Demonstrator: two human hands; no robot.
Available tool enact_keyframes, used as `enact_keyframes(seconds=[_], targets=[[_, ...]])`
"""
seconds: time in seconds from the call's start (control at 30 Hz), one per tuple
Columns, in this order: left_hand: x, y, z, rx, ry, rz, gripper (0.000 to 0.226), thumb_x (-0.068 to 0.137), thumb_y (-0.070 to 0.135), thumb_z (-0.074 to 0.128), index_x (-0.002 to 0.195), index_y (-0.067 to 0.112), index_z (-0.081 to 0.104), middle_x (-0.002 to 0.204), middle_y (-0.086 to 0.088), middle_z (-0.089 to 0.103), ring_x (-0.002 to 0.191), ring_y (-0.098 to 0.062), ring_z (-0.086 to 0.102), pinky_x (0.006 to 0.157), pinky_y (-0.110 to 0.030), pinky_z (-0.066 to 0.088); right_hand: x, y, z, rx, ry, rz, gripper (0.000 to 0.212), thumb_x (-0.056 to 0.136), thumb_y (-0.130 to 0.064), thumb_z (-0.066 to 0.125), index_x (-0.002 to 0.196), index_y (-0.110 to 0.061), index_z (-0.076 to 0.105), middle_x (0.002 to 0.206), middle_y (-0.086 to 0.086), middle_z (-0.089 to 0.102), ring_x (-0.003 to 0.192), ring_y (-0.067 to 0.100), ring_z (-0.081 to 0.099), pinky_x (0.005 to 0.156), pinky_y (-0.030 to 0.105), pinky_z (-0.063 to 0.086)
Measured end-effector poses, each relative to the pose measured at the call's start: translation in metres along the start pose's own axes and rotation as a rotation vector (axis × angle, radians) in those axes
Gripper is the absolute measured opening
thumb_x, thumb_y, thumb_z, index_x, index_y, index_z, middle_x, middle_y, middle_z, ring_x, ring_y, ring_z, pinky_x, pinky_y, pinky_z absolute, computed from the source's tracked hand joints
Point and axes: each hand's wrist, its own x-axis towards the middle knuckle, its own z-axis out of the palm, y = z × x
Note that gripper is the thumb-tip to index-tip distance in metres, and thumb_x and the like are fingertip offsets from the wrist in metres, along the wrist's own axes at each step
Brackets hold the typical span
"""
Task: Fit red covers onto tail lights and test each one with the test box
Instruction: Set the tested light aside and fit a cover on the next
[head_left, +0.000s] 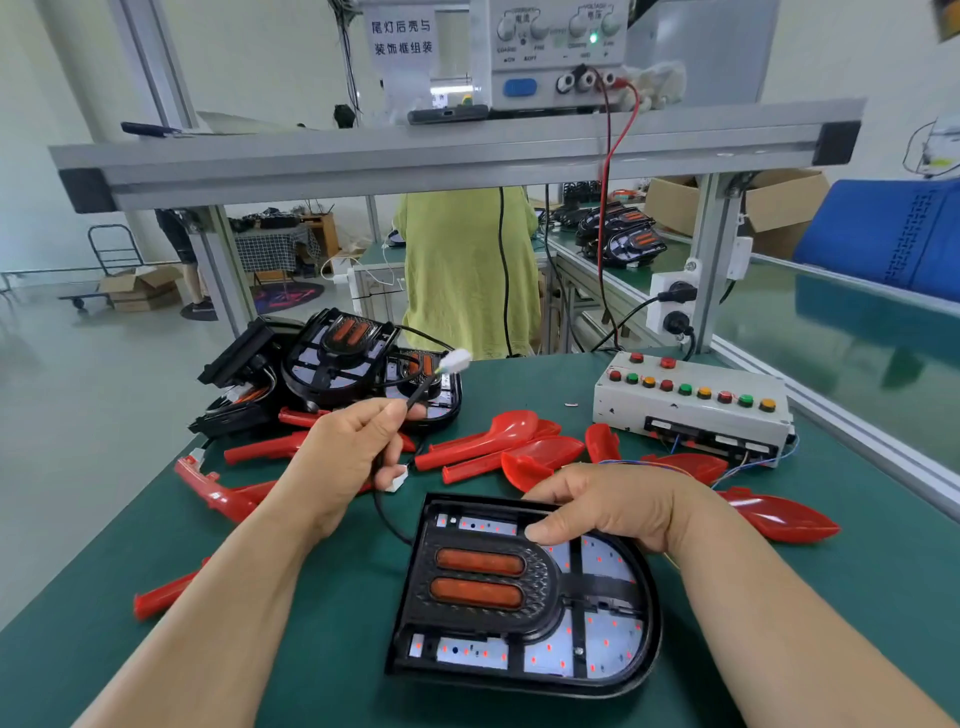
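Closest up, a bare tail light (524, 597) lies face-up on the green mat (337, 597), with the right hand (613, 506) curled over its far rim, probably to stop it sliding. The left hand (343, 457) pinches its black cable (423, 387) with the white plug (457, 359) raised, I'd guess headed for the test box (691, 400) back right. Red covers (498, 447) are scattered in between, and a pile of lights (337, 364) sits far left.

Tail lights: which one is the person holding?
The front tail light, lying alone nearest the camera; the right hand grips its far edge. The other tail lights sit piled at back left.
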Motion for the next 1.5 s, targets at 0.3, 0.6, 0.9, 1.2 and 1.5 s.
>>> enact_keyframes(seconds=[0.3,0.6,0.9,1.2,1.5], targets=[[0.007,-0.012,-0.025,0.510,-0.120,-0.128,0.055,0.094,0.042,0.061,0.046,0.021,0.042,0.047,0.005,0.038,0.048,-0.014,0.034,0.057,-0.029,0.034,0.021,0.004,0.002,-0.101,0.509,-0.213,0.011,0.080,-0.030,0.081,0.086,-0.021,0.078,0.087,-0.005,0.077,0.082,0.008,0.068,0.088,0.027,0.053],[0.000,-0.020,-0.011,0.979,0.030,-0.049,0.037,0.093,0.049,0.060,0.069,0.022,0.067,0.082,0.004,0.063,0.080,-0.017,0.059,0.076,-0.035,0.049,0.031,0.011,-0.002,-0.743,0.920,-0.123,0.028,0.086,-0.026,0.075,0.114,-0.021,0.072,0.114,-0.002,0.071,0.105,0.015,0.063,0.091,0.025,0.045],[-0.009,0.016,-0.012,0.830,-0.146,-0.081,0.050,0.087,0.068,0.053,0.069,0.024,0.070,0.071,0.006,0.070,0.067,-0.017,0.065,0.074,-0.036,0.054,0.030,0.011,-0.003,-0.902,0.873,-0.018,0.028,0.092,-0.038,0.065,0.101,-0.013,0.071,0.096,0.003,0.070,0.094,0.023,0.063,0.085,0.037,0.051],[-0.015,0.016,-0.005,0.717,-0.434,-0.187,0.027,0.089,0.049,0.067,0.077,0.027,0.077,0.077,0.010,0.073,0.070,-0.001,0.066,0.076,-0.025,0.049,0.028,0.007,-0.002,-0.981,0.860,0.055,0.012,0.089,-0.022,0.064,0.098,-0.018,0.071,0.092,0.001,0.065,0.092,0.028,0.060,0.076,0.036,0.051],[-0.011,0.004,-0.004,0.676,-0.118,-0.102,0.012,0.081,0.051,0.073,0.080,0.039,0.076,0.086,0.019,0.073,0.082,0.001,0.067,0.087,-0.031,0.053,0.014,-0.007,0.002,-0.667,1.238,-0.249,0.038,0.094,-0.014,0.057,0.131,-0.016,0.061,0.102,-0.002,0.073,0.097,0.021,0.066,0.087,0.033,0.048]])
